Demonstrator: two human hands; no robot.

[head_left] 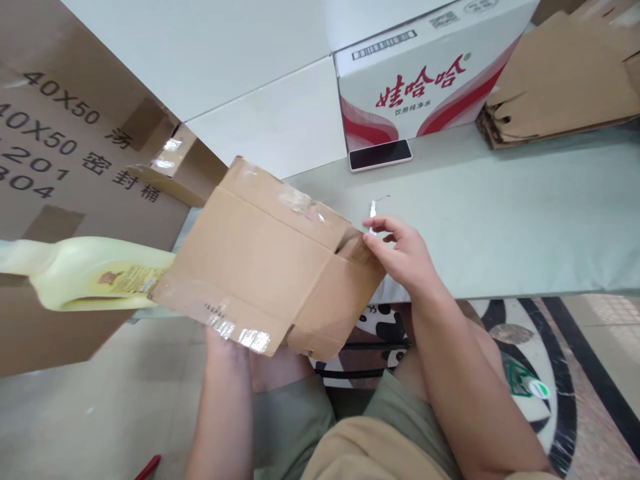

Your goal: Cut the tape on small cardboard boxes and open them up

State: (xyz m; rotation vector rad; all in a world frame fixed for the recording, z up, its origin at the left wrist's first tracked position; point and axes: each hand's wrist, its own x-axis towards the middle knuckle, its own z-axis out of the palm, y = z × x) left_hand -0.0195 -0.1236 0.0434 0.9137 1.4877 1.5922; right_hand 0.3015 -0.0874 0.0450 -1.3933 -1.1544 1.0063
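A small brown cardboard box [265, 267] with clear tape on its seams is held tilted above my lap. My right hand [403, 257] pinches the box's right corner flap, fingers closed on the cardboard. My left hand is hidden under the box; only its wrist and forearm [225, 393] show rising to the box's underside, so its fingers cannot be seen. A pale yellow plastic jug [85, 273] with a label pokes out from behind the box on the left.
A grey-green table [500, 220] lies ahead with a phone [380, 155] face up, a white and red printed carton [425, 73], a stack of flattened cardboard [565, 80] and a small white item [373, 212]. A large brown carton [65, 167] stands at the left.
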